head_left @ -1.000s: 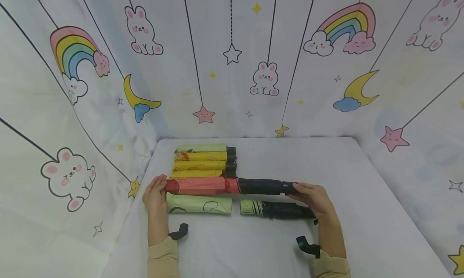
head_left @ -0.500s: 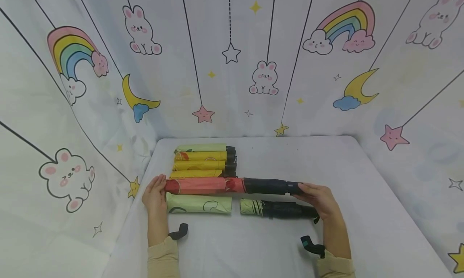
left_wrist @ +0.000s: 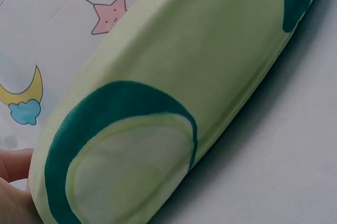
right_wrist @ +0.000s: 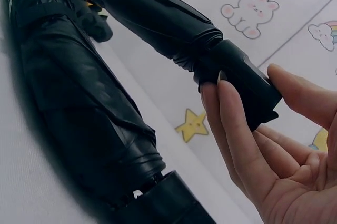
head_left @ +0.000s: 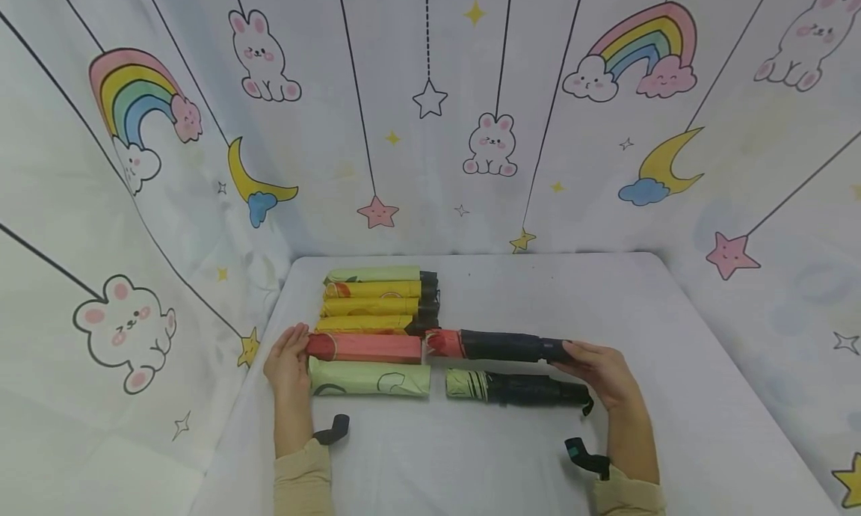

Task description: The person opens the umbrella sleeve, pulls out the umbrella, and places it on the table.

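Note:
In the head view my left hand (head_left: 289,363) holds the closed left end of a red umbrella sleeve (head_left: 377,348). My right hand (head_left: 605,370) pinches the black handle of a folded umbrella (head_left: 504,346), black with a red end. In the right wrist view, thumb and fingers grip that handle (right_wrist: 242,84). A narrow gap separates the umbrella's red end from the sleeve's mouth. Just in front lie a light green sleeve (head_left: 370,379) and a black folded umbrella with a green end (head_left: 518,389), apart from each other. The green sleeve hides most of my left hand in the left wrist view.
Behind the red sleeve, several folded umbrellas in yellow sleeves (head_left: 370,306) and a light green one (head_left: 373,275) lie in a row, black handles to the right. They rest on a white table (head_left: 551,292). A printed curtain (head_left: 430,164) encloses its back and sides.
My right hand has moved right with the black and red umbrella, drawing it out of the red sleeve, so a gap now shows between them. My left hand stays at the sleeve's end.

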`<action>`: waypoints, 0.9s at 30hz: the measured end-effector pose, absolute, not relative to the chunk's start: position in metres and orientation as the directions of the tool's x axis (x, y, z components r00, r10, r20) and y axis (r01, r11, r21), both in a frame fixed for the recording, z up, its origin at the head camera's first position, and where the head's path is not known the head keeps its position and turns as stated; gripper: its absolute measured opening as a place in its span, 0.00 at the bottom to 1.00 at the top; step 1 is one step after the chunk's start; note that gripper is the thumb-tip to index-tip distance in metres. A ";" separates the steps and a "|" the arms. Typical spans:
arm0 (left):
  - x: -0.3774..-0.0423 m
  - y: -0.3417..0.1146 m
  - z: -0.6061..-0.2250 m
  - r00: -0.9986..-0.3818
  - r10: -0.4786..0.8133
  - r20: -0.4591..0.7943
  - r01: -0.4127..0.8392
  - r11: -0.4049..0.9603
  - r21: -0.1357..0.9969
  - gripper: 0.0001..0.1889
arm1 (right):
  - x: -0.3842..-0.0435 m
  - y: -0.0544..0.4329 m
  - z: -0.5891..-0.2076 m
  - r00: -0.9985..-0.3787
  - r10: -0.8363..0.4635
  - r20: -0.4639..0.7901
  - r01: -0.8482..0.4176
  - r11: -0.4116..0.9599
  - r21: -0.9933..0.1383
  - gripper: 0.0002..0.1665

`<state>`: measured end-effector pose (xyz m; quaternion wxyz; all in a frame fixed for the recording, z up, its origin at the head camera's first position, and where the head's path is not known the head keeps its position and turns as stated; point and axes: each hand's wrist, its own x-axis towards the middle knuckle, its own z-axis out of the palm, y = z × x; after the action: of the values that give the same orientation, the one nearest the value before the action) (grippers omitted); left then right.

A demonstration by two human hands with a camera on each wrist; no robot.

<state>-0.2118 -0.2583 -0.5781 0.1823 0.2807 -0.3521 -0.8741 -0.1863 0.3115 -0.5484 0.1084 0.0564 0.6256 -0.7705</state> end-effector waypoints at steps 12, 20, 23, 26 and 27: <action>-0.213 -0.259 -0.580 -0.773 -0.519 -0.366 0.119 -0.684 0.719 0.30 | -0.183 0.318 -0.552 -0.972 -0.110 -0.206 0.223 -0.175 -0.959 0.11; -0.213 -0.260 -0.579 -0.773 -0.512 -0.374 0.106 -0.685 0.721 0.31 | -0.185 0.322 -0.556 -0.968 -0.091 -0.235 0.248 -0.161 -0.955 0.08; -0.213 -0.260 -0.578 -0.775 -0.509 -0.375 0.103 -0.686 0.720 0.31 | -0.185 0.323 -0.559 -0.967 -0.092 -0.236 0.248 -0.162 -0.955 0.08; -0.213 -0.260 -0.578 -0.775 -0.509 -0.374 0.100 -0.684 0.723 0.31 | -0.186 0.324 -0.561 -0.967 -0.103 -0.234 0.248 -0.161 -0.955 0.09; -0.213 -0.260 -0.578 -0.774 -0.509 -0.377 0.102 -0.688 0.719 0.31 | -0.187 0.324 -0.562 -0.968 -0.101 -0.231 0.245 -0.164 -0.955 0.09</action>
<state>-0.2128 -0.2598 -0.5776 0.1752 0.2873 -0.3543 -0.8725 -0.1866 0.3244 -0.5618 0.1137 0.0568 0.6363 -0.7609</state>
